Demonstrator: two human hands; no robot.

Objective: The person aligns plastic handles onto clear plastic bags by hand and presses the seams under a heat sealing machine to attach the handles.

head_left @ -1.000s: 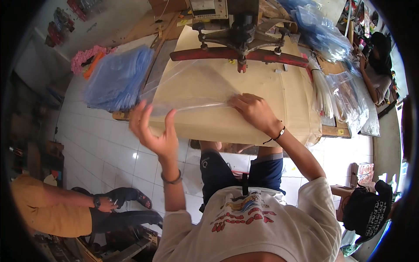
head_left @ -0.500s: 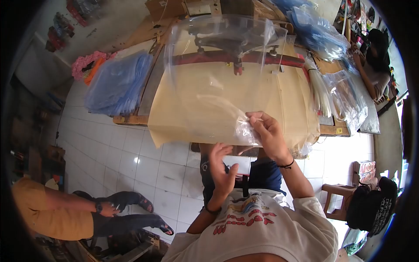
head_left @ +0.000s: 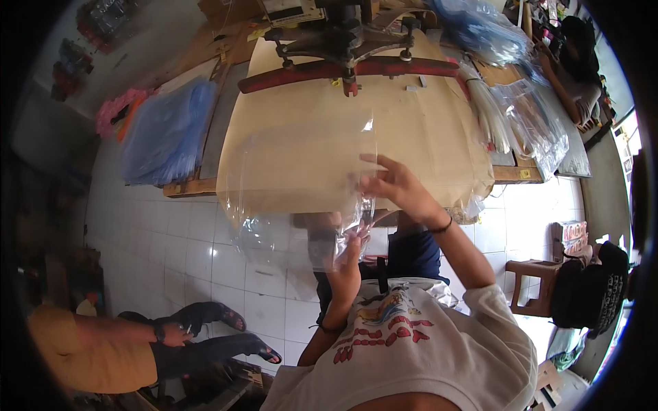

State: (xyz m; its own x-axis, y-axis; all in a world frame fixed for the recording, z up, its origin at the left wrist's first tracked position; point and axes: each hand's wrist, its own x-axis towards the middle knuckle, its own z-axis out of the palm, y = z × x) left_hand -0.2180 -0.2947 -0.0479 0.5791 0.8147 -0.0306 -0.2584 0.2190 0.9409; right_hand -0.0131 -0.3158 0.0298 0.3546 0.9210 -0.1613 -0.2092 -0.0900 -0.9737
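Note:
A large, limp clear plastic sheet (head_left: 295, 171) hangs over the near edge of the tan paper-covered table (head_left: 425, 130). My left hand (head_left: 345, 267) grips its lower right corner, with the thumb in front and the fingers behind the film. My right hand (head_left: 404, 192) is at the sheet's right edge with its fingers apart, slightly blurred. Whether its fingertips touch the film is hard to see. Beyond the sheet, a red curved bar on a dark metal frame (head_left: 349, 68) stands across the table.
Bluish plastic sheets (head_left: 168, 133) are stacked on the left, with more plastic (head_left: 480, 34) at the back right. Pale strips (head_left: 486, 113) lie in a bundle on the right. A person in an orange shirt (head_left: 103, 349) sits at lower left, another person (head_left: 579, 68) at far right. A stool (head_left: 531, 284) stands right.
The plastic sheet has come down toward me and left, uncovering the red bar. My left hand has taken hold of its lower corner. My right hand's fingers have spread from their pinch.

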